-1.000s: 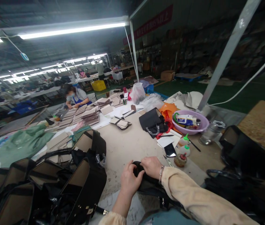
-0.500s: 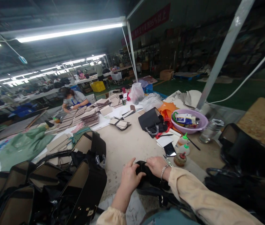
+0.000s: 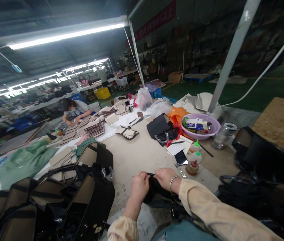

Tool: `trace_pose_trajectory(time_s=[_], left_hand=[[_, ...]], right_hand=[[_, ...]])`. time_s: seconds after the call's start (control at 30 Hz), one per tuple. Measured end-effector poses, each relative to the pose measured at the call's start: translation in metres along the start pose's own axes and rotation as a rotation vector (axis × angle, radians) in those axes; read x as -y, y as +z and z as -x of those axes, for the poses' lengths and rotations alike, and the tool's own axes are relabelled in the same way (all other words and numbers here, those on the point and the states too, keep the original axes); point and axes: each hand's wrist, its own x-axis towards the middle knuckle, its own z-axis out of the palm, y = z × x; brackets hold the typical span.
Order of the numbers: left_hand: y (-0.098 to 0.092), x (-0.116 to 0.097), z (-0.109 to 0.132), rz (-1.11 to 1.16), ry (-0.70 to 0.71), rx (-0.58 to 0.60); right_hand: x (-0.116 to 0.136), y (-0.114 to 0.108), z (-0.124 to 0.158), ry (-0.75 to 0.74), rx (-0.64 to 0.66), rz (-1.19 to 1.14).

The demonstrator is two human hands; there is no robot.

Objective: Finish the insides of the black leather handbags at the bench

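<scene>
A black handbag (image 3: 157, 194) lies at the table's near edge, its lower part against my lap. My left hand (image 3: 140, 186) pinches the upper left of its rim between thumb and fingers. Close beside it, my right hand (image 3: 165, 178), with a bracelet at the wrist, grips the same rim with curled fingers. The fingertips of both hands are partly hidden by the black material. Right of the bag lie a small pair of thread snips (image 3: 180, 170) and a round brown pot with a red top (image 3: 192, 167).
Several black bags (image 3: 89, 197) crowd the left; more dark bags (image 3: 257, 190) lie at right. Farther back are a finished-looking black handbag (image 3: 160, 127), a phone (image 3: 181, 157), a glue bottle (image 3: 196, 156), a purple basin (image 3: 202, 135) and a glass jar (image 3: 224, 135). A co-worker (image 3: 75, 110) sits beyond stacked panels (image 3: 94, 126).
My left hand's thumb and fingers, spread apart before, have closed on the bag's rim. My right hand stays on the rim. The view has shifted slightly.
</scene>
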Motion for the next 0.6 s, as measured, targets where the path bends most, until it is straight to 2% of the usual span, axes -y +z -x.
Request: trace_pose_trajectory(time_s=[0.6], left_hand=[[0.0056, 0.0002, 0.0002, -0.159, -0.084, -0.015]], right_hand=[[0.0024, 0.0013, 0.0004, 0.012, 0.011, 0.014]])
